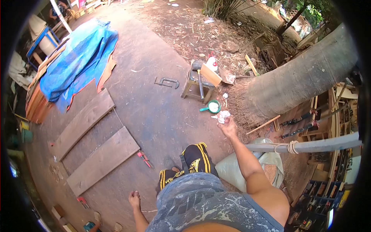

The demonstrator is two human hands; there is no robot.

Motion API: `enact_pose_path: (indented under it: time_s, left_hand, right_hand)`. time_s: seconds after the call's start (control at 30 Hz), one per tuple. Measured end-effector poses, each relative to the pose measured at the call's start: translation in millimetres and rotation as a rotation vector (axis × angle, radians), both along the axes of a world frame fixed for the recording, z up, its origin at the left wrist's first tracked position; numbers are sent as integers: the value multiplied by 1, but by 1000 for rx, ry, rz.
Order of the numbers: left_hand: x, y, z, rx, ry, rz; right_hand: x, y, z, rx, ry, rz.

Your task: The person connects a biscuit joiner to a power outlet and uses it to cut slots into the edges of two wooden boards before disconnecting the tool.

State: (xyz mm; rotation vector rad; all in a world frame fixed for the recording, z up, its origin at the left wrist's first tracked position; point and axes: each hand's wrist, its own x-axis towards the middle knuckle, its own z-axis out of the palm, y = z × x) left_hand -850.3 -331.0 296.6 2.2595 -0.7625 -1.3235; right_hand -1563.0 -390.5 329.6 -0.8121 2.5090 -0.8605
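In the head view, my right hand (228, 127) reaches forward, its fingers closed on a crumpled white rag (222, 116). Just beyond it, a green pan with a handle (205, 109) sits on the ground with white material inside. A small wooden stool (188, 88) stands behind the pan, bearing a hammer (200, 83), a wood block (210, 75) and a white bottle with a red cap (211, 63). Low at my left side hangs my left hand (134, 199), fingers loosely curled and apart, with no object visible in it.
Two wooden boards (104, 162) (85, 120) lie on the left, with red-ended clamps (145, 159) by them. A C-clamp (167, 82) rests ahead. A blue tarp (79, 65) covers stacked wood. On the right are a tree trunk (293, 77), a pole (320, 144) and a sack (235, 170).
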Motion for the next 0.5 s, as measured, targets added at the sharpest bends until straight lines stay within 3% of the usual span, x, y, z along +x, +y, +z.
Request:
enact_pose_path:
  time_s: [0.1,0.2,0.23,0.3,0.33,0.37,0.4,0.43,0.47,0.5]
  left_hand:
    - [-9,-50,14,23,-97,-44]
    - [-39,-89,38,21,-128,72]
    - [-54,-102,39,25,-146,101]
    - [-99,-104,53,69,-212,282]
    - [-119,-99,65,144,-198,195]
    - [-148,-102,81,219,-172,134]
    - [-177,-110,99,283,-278,-68]
    - [-200,-126,122,365,-369,-290]
    - [-226,-137,145,390,-399,-188]
    - [-258,-157,166,410,-422,-100]
  right_hand:
    - [-57,-88,25,16,-20,-51]
    - [-126,-184,1,-46,-33,-108]
    - [-150,-221,-16,-115,-29,-146]
    - [-245,-280,-143,-263,-128,-86]
    - [-274,-299,-167,-209,-83,-98]
    - [-264,-326,-121,-157,-518,-331]
    - [-312,-347,-176,128,-175,-164]
    - [-307,-361,-174,-452,-58,14]
    - [-312,-368,-172,-195,458,35]
    - [-361,-371,-235,167,153,-76]
